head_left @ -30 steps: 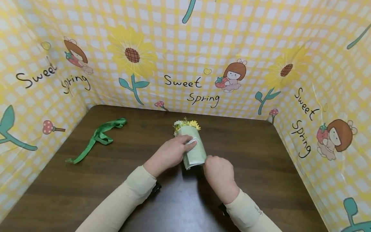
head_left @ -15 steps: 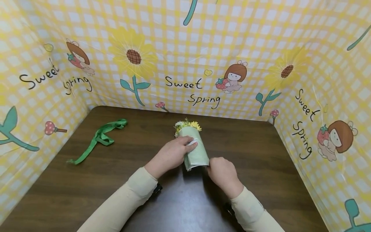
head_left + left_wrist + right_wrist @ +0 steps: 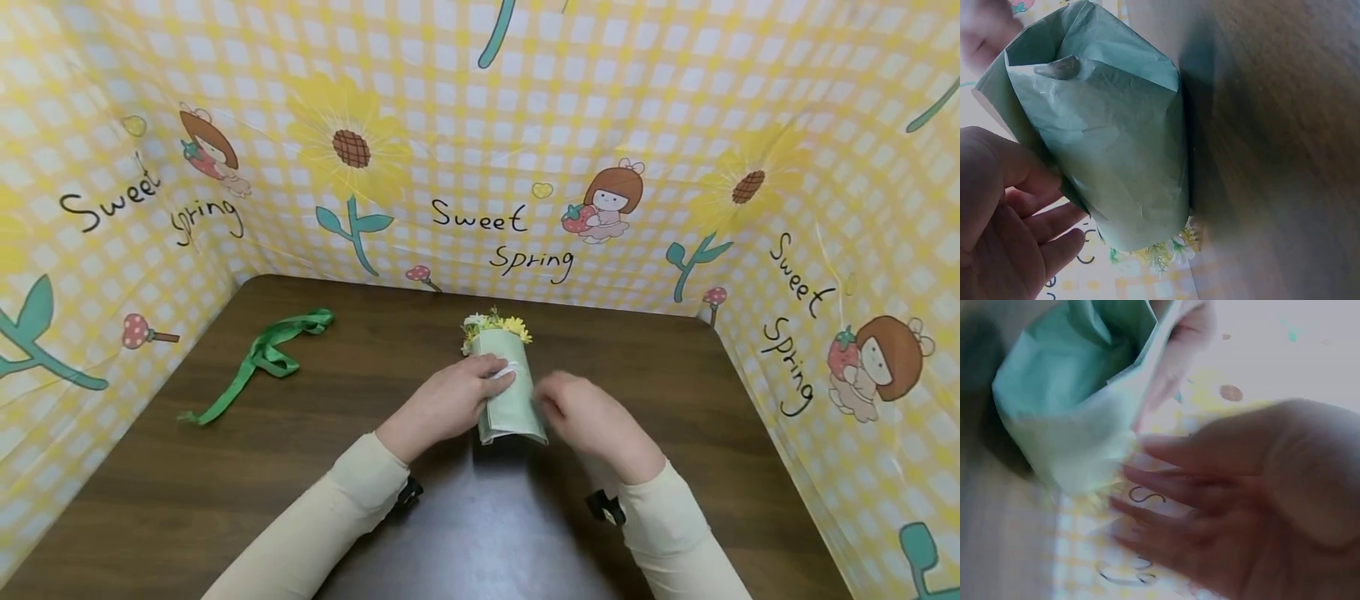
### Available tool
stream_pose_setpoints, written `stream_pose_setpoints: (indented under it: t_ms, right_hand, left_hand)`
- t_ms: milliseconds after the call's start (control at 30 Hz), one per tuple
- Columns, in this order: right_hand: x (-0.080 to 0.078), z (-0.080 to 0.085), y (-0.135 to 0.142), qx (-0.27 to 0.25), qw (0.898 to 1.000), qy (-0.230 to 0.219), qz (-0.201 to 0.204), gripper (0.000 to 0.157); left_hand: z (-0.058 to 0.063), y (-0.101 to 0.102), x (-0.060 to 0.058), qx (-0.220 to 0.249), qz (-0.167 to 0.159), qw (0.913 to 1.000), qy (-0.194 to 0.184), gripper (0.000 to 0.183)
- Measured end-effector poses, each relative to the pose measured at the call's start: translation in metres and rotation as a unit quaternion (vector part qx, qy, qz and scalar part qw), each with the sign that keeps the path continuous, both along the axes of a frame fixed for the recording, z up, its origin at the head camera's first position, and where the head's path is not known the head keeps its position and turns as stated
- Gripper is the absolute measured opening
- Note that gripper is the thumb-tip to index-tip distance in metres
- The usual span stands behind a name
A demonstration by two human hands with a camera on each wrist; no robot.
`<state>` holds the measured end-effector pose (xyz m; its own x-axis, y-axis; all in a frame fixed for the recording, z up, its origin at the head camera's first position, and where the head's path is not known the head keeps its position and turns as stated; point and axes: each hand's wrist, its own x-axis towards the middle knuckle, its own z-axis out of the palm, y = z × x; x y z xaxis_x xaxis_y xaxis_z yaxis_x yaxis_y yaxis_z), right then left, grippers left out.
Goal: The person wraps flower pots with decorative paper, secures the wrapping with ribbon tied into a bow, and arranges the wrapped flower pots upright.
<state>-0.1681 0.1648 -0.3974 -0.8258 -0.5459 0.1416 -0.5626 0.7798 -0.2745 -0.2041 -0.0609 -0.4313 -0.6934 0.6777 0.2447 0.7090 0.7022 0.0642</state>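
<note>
A small bouquet wrapped in pale green paper lies at the middle of the table, its yellow and white flowers at the far end. My left hand holds the wrap from its left side, thumb and forefinger over the top beside a small white patch. Green layers and the hollow lower end of the paper show in the left wrist view. My right hand, blurred, is just right of the wrap with nothing in it; the right wrist view shows its fingers extended near the paper.
A crumpled green ribbon lies at the left of the dark wooden table. Yellow checked sheeting with printed flowers and figures stands along the back and both sides.
My right hand has let go of the paper's lower right corner and moved up along the wrap's right side. The left hand has kept its hold.
</note>
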Motion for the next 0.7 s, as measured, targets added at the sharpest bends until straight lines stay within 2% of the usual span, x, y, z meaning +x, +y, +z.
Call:
stream_pose_setpoints:
  t_ms: [67, 167, 333, 467, 533, 600, 700]
  right_hand:
    - [-0.01, -0.002, -0.006, -0.05, 0.997, 0.044, 0.042, 0.016]
    - [-0.02, -0.009, -0.013, -0.086, 0.992, 0.069, 0.068, 0.019]
    - [-0.026, -0.018, -0.014, -0.109, 0.99, 0.075, 0.056, 0.019]
    - [-0.028, -0.02, -0.014, -0.098, 0.99, 0.084, 0.055, 0.016]
    - [-0.029, -0.021, -0.015, -0.089, 0.991, 0.088, 0.056, 0.014]
    - [-0.028, -0.021, -0.017, -0.079, 0.991, 0.088, 0.055, 0.013]
    - [-0.027, -0.021, -0.02, -0.073, 0.992, 0.087, 0.05, 0.012]
  left_hand:
    - [0.0, -0.001, -0.001, 0.002, -0.001, 1.0, -0.004, 0.043]
    - [0.001, -0.003, -0.003, 0.007, -0.006, 0.9998, -0.015, 0.044]
    - [-0.001, -0.005, -0.008, 0.033, -0.009, 0.9987, -0.037, 0.045]
    - [0.001, -0.006, -0.009, 0.054, 0.002, 0.9974, -0.046, 0.048]
    - [0.002, -0.005, -0.008, 0.056, 0.011, 0.9976, -0.039, 0.046]
    - [0.005, -0.005, -0.004, 0.057, 0.035, 0.9974, -0.027, 0.038]
    - [0.007, -0.006, 0.007, 0.085, 0.093, 0.9918, -0.021, 0.016]
